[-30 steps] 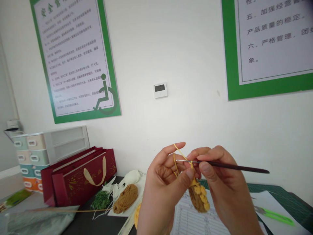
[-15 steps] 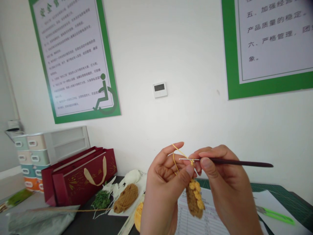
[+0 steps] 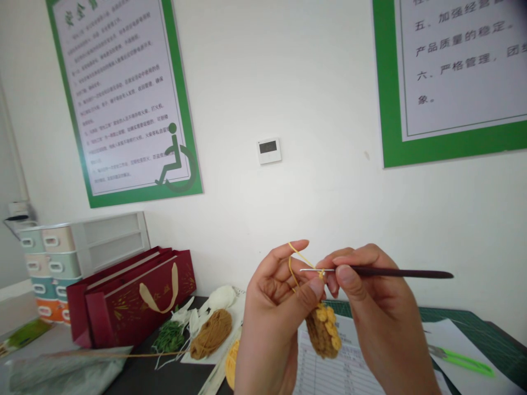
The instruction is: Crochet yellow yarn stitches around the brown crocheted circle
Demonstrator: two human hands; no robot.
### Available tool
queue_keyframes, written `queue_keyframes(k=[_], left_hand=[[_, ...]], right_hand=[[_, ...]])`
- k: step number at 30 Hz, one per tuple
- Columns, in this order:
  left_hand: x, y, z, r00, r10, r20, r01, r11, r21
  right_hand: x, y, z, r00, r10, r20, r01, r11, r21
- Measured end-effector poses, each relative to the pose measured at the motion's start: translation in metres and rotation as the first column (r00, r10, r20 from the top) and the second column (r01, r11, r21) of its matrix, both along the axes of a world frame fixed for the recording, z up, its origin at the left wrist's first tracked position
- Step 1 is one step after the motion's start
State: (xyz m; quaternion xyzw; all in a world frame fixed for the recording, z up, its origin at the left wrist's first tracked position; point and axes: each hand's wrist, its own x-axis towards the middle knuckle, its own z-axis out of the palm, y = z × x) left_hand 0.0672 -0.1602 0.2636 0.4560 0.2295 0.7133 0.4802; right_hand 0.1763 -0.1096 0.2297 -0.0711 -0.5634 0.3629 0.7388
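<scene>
Green-framed poster (image 3: 453,71) reads 产品质量的稳定 | right fingers (image 3: 346,274) pinch crochet hook (image 3: 395,272) | left fingers (image 3: 315,288) hold yarn (image 3: 298,259)

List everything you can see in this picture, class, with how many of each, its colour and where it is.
Wall posters: 2, white with green borders, on the wall
Wall control panel: 1, white, on the wall
Drawer unit: 1, pastel and orange, far left
Gift bag: at least 1, red, on the table
Tan yarn ball: 1, on white paper
Scissors: 1, green handles, lower right
Printed sheet: 1, white, under the hands
Crochet hook: 1, dark handle, silver tip, in right hand
Crocheted piece: 1, golden brown, below the hands
Left hand: 1, yellow yarn over its fingers
Right hand: 1, gripping the hook
</scene>
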Motion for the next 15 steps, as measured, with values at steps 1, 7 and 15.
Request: queue_keyframes(k=[1, 7, 15], left_hand=[[-0.0003, -0.0003, 0.0, 1.0, -0.002, -0.002, 0.002, 1.0, -0.004], [-0.0017, 0.0, 0.0015, 1.0, -0.027, -0.014, 0.027, 1.0, 0.004], [-0.0011, 0.0018, 0.0015, 1.0, -0.006, -0.006, 0.006, 1.0, -0.008]], right_hand=[[-0.0001, 0.0002, -0.0002, 1.0, 0.0, 0.001, 0.0, 1.0, 0.005], [-0.0017, -0.0004, 0.0012, 0.999, 0.025, -0.023, -0.025, 0.999, -0.02], [-0.0008, -0.0023, 0.0021, 1.0, -0.021, -0.003, 0.021, 1.0, 0.005]])
